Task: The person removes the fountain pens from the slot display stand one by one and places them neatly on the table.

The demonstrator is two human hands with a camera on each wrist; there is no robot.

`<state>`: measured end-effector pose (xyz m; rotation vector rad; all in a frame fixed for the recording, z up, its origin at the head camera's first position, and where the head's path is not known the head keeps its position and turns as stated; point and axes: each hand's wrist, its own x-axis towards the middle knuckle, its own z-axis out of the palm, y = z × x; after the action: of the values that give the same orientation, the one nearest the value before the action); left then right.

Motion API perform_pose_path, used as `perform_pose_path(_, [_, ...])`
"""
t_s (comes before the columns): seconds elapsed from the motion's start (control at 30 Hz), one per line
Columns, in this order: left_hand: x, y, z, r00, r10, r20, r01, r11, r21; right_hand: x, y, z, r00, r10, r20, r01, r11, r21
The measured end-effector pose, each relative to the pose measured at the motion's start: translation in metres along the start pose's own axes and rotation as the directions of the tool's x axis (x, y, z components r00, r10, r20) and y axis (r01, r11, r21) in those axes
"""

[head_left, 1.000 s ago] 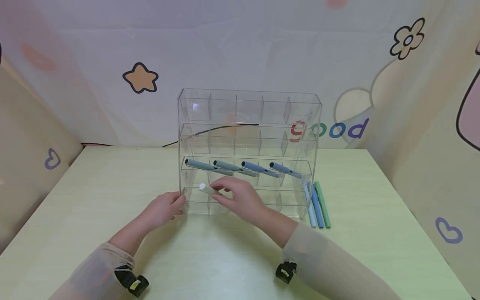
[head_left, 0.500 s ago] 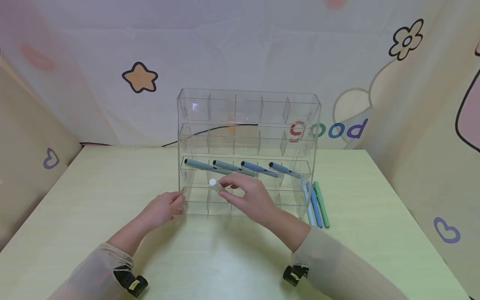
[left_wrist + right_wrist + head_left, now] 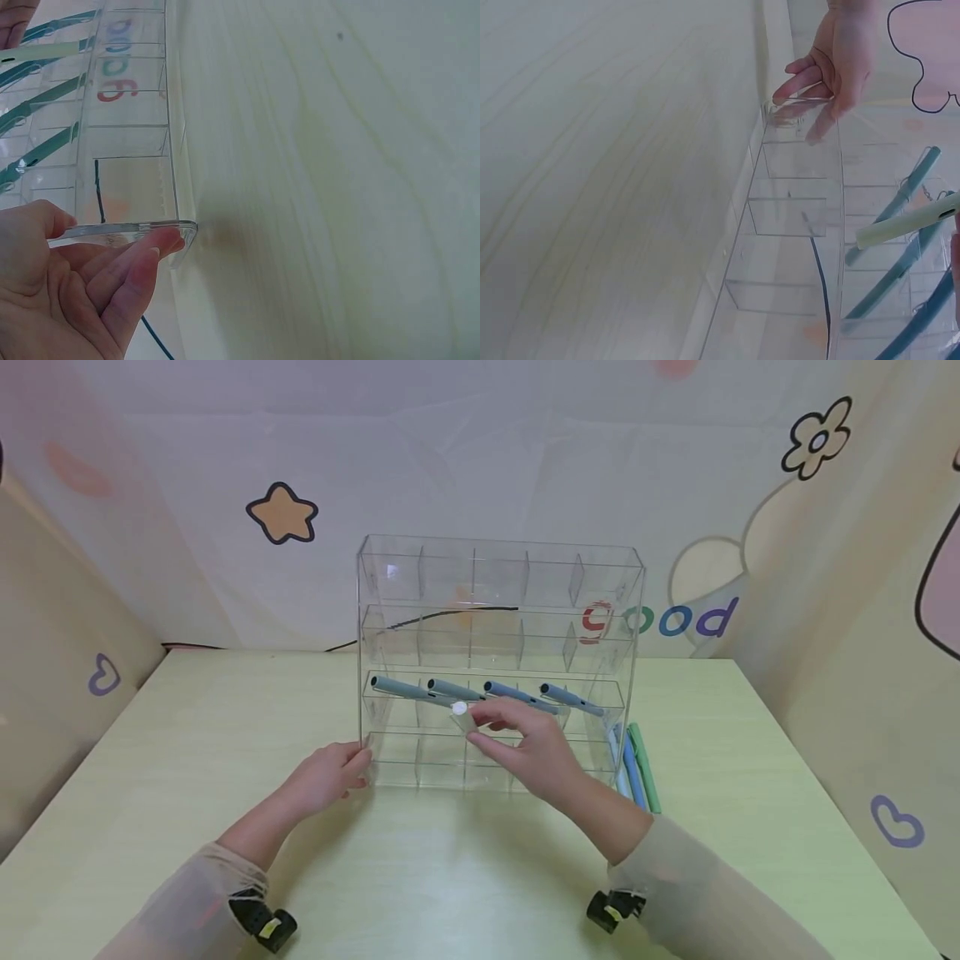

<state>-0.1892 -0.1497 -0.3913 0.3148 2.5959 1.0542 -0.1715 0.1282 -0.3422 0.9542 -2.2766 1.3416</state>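
Observation:
A clear acrylic rack (image 3: 498, 559) with divided tiers stands upright on the table. My left hand (image 3: 326, 781) grips its lower left side; in the left wrist view, thumb and fingers pinch the clear side panel (image 3: 124, 230). Between the thumb and fingers of my right hand (image 3: 536, 752) is a whitish pen (image 3: 462, 717), its blunt end pointing up and left, in front of the rack's lower tiers. The right wrist view shows this pale pen (image 3: 904, 226) apart from the teal ones behind it. Several capped teal and blue pens (image 3: 401, 688) lie slanted along the third tier.
Three loose pens, light blue, blue and green (image 3: 645, 768), lie on the table beside the rack's lower right corner. A printed cloth (image 3: 480, 468) hangs behind the table (image 3: 225, 718), and more cloth rises at both sides.
My right hand has moved to the right and slightly up with the whitish pen, from the rack's left end towards its middle. The left hand has stayed on the rack's side.

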Motion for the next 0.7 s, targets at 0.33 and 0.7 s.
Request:
perform_pose_path(0.33, [-0.001, 0.000, -0.001, 1.000, -0.006, 0.000, 0.006, 1.000, -0.001, -0.008, 0.006, -0.020, 0.997, 0.062, -0.049, -0.063, 0.998, -0.010])
perform_pose_path(0.7, [-0.002, 0.001, 0.000, 1.000, -0.012, -0.002, 0.012, 1.000, 0.004, -0.019, 0.008, -0.041, 0.975, 0.220, -0.039, -0.222, 0.974, -0.040])
